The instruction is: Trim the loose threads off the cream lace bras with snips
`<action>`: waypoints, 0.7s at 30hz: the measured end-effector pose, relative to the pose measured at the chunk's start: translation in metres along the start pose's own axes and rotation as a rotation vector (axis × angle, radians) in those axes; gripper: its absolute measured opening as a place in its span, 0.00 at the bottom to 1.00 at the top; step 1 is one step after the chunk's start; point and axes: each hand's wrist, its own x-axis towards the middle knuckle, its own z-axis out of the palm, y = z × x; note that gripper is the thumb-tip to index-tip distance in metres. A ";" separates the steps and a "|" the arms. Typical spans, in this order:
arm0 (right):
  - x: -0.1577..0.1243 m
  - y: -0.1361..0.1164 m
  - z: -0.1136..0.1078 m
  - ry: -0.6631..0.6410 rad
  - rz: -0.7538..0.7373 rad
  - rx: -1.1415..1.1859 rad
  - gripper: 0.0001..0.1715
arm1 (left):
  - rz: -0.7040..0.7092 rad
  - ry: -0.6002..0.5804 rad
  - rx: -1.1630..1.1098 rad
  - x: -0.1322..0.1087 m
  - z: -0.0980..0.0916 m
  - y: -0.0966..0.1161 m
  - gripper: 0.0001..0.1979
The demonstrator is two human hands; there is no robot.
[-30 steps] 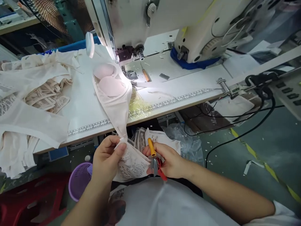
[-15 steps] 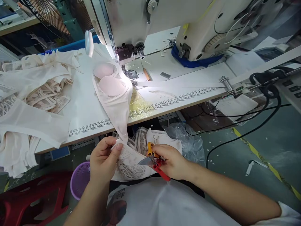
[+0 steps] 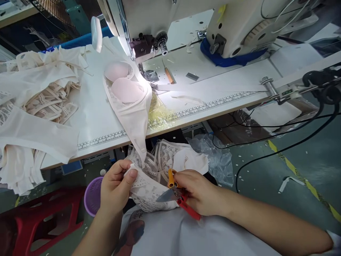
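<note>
Plainly, Lace in One Hand and Scissors in the Other

Low at the near side, just off the edge of the counter (image 3: 92,117), the left hand (image 3: 115,186) pinches an off-white lace garment (image 3: 146,193) between thumb and fingers. That grip is closed on the smooth edging, while the openwork below spreads in a fine, netted pattern at the person's lap. To the right, the right hand (image 3: 202,193) has its grip wrapped around scissors (image 3: 166,196) with one orange handle and one red; the flat, pointed metal lies over the lace, aimed left. Whether the blades are parted cannot be told.

Beyond the hands, a padded garment (image 3: 128,90) with two rounded, matte pink cups lies on the smooth white counter, under the lit head of a sewing machine (image 3: 237,32); its cloth narrows to a tapered tip hanging over the near edge, close to the left hand. A heap of cream fabric pieces (image 3: 42,124), soft, layered and partly lacy, covers the counter's left. Crinkled yellow film (image 3: 160,113) sits right of the cups. Below are a crumpled clear plastic bag (image 3: 220,160) at right, a round purple basket (image 3: 93,197) and a red stool (image 3: 25,227) at left.
</note>
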 end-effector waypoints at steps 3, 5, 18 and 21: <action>-0.002 0.001 -0.001 -0.046 0.028 0.014 0.15 | 0.038 -0.037 -0.066 -0.001 -0.005 -0.002 0.07; -0.003 0.003 -0.001 -0.051 0.044 0.030 0.15 | 0.084 -0.056 -0.122 0.001 -0.008 -0.003 0.05; -0.020 0.012 -0.009 -0.057 -0.016 -0.172 0.09 | 0.179 -0.188 -0.214 0.011 -0.020 -0.005 0.01; -0.025 0.014 -0.011 -0.076 0.023 -0.152 0.08 | 0.150 -0.134 -0.225 0.010 -0.018 -0.005 0.01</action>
